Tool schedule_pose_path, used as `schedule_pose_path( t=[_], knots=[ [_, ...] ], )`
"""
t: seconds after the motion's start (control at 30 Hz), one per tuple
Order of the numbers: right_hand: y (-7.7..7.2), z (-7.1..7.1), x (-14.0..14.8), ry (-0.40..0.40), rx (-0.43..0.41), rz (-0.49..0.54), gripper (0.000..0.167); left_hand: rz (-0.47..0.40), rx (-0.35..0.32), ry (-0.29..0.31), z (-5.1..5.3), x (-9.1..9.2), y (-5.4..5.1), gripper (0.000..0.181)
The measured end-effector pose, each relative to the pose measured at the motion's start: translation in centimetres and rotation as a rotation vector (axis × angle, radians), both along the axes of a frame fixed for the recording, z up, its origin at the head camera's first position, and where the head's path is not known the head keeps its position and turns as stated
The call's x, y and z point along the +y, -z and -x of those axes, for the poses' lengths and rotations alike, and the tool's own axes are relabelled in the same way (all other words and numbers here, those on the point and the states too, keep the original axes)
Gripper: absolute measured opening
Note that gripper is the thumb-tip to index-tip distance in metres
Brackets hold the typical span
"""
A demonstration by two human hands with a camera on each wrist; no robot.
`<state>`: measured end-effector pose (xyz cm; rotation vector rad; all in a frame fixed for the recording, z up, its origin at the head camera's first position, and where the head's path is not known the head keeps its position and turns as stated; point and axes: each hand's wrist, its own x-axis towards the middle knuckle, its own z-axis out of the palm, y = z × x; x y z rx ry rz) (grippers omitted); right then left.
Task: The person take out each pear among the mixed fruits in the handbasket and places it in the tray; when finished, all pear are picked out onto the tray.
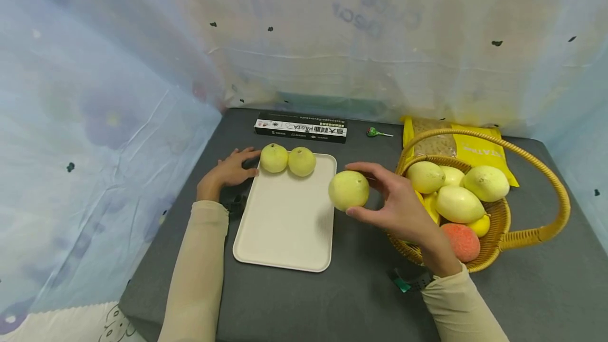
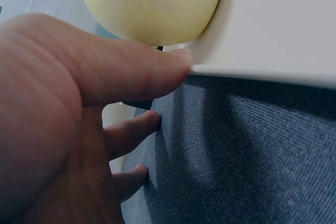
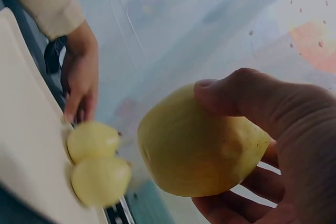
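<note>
Fingers of the right hand [image 1: 401,205] are curled round a pale yellow-green fruit [image 1: 349,190] and hold it near the centre of the head view, where it overlaps the right edge of the tray [image 1: 290,226]. Fingers of the left hand [image 1: 231,169], left of centre, are rather straight and spread apart; its thumb touches the left rim of the tray. A dark grey surface [image 1: 361,300] fills the lower part of the frame. On its right side stands a woven basket [image 1: 501,226], with similar fruits [image 1: 459,205] and one red fruit [image 1: 461,241] inside. Behind it lies a yellow bag [image 1: 489,149]; at upper middle lies a black and white box [image 1: 300,127]. Two round fruits [image 1: 302,161] sit side by side at the tray's upper left. Smallest is a green lollipop [image 1: 372,131], right of the box.
</note>
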<state>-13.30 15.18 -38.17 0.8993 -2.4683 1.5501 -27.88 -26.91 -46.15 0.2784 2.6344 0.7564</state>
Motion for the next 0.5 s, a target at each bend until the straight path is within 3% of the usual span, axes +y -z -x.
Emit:
schedule_pose_path(
  t=[0.3, 0.5],
  knots=[
    [0.7, 2.0, -4.8, -0.097, 0.019, -0.026, 0.074, 0.002, -0.004, -0.009, -0.2, 0.1, -0.2, 0.071],
    [1.5, 3.4, -7.9, -0.148, -0.012, -0.011, 0.073, 0.006, 0.002, -0.008, -0.2, 0.1, -0.2, 0.071]
  ],
)
